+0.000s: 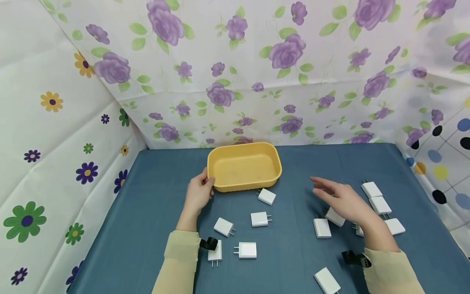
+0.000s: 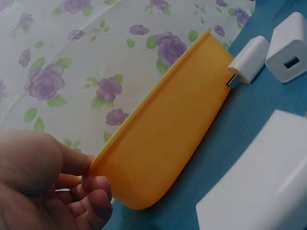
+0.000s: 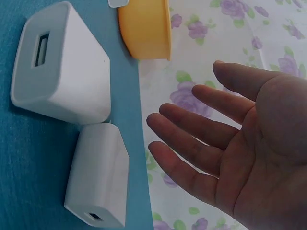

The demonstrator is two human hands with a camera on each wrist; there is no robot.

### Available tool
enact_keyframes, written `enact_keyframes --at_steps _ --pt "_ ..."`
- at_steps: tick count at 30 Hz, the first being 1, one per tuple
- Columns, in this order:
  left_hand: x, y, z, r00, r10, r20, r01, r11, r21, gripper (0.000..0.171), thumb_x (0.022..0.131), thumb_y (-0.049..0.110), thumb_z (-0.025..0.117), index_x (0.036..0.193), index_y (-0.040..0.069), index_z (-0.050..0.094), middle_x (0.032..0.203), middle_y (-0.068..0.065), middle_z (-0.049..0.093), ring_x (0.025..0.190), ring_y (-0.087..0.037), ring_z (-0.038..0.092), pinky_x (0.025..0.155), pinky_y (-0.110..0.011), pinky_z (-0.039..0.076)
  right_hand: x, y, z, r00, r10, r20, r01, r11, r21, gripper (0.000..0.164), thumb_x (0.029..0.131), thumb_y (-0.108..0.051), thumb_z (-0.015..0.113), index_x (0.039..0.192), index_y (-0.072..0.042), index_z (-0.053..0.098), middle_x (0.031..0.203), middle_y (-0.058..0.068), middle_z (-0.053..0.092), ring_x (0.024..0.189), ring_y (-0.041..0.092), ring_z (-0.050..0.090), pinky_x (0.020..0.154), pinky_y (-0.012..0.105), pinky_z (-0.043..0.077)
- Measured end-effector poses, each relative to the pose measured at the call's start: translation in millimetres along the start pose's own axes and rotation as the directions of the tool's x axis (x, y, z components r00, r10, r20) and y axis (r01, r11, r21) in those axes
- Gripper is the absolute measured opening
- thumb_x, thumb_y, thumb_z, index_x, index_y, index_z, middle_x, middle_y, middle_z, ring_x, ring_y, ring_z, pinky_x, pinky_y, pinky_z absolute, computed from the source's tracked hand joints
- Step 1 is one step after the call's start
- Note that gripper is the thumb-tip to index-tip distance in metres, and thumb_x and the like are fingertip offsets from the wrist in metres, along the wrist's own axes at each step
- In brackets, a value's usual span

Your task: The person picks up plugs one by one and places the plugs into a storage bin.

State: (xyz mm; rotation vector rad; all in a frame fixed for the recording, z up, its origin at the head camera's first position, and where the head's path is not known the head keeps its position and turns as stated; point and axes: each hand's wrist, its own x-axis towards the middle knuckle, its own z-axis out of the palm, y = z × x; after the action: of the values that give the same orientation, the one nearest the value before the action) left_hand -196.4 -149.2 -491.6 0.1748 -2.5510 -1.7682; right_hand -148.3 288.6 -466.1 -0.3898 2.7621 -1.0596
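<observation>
A yellow plastic tray (image 1: 242,188) stands at the back of the blue table, with nothing in it. My left hand (image 1: 199,192) pinches its left front rim between thumb and fingers, as the left wrist view also shows with the tray's side wall (image 2: 163,129). My right hand (image 1: 339,200) hovers over the right part of the table, fingers spread and holding nothing. Just below it lie two white USB charger plugs, one charger (image 1: 322,228) in plain sight and another charger (image 1: 335,217) partly hidden by the hand. In the right wrist view a charger (image 3: 76,72) shows its USB port.
Several white chargers lie between the hands, among them one charger (image 1: 267,197) close to the tray's front. More chargers (image 1: 380,205) cluster at the right, and a lone charger (image 1: 327,281) lies near the front. A flowered cloth (image 1: 257,102) hangs behind the table (image 1: 154,245).
</observation>
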Motion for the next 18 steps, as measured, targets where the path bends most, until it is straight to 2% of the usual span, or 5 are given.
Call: enact_keyframes --at_steps 5,11,18 --pt "2.2 2.7 4.1 1.0 0.004 0.028 -0.004 1.0 0.001 0.057 0.111 0.014 0.061 0.164 0.003 0.04 0.091 -0.011 0.055 0.06 -0.017 0.055 0.052 -0.025 0.051 -7 3 -3 1.0 -0.006 -0.004 0.006 1.0 -0.007 0.059 0.114 -0.045 0.053 0.163 -0.012 0.048 0.152 0.017 0.06 0.13 0.041 0.064 0.1 0.066 0.054" --pt "4.2 6.4 8.8 0.998 0.021 0.06 -0.022 1.0 0.01 0.059 0.111 0.014 0.061 0.165 0.003 0.039 0.092 -0.011 0.055 0.061 -0.018 0.056 0.053 -0.027 0.052 -15 3 -4 0.999 0.032 -0.005 -0.032 0.999 -0.004 0.06 0.114 -0.045 0.052 0.163 -0.012 0.047 0.153 0.018 0.059 0.13 0.042 0.063 0.099 0.066 0.054" --pt "2.5 6.3 13.0 0.996 0.034 0.08 -0.035 0.999 0.018 0.06 0.112 0.014 0.06 0.165 0.0 0.036 0.093 -0.012 0.055 0.064 -0.018 0.057 0.054 -0.026 0.052 -16 1 0 0.999 0.04 -0.001 -0.04 0.999 -0.014 0.061 0.112 -0.044 0.058 0.162 -0.011 0.049 0.147 0.016 0.064 0.124 0.038 0.066 0.096 0.062 0.057"
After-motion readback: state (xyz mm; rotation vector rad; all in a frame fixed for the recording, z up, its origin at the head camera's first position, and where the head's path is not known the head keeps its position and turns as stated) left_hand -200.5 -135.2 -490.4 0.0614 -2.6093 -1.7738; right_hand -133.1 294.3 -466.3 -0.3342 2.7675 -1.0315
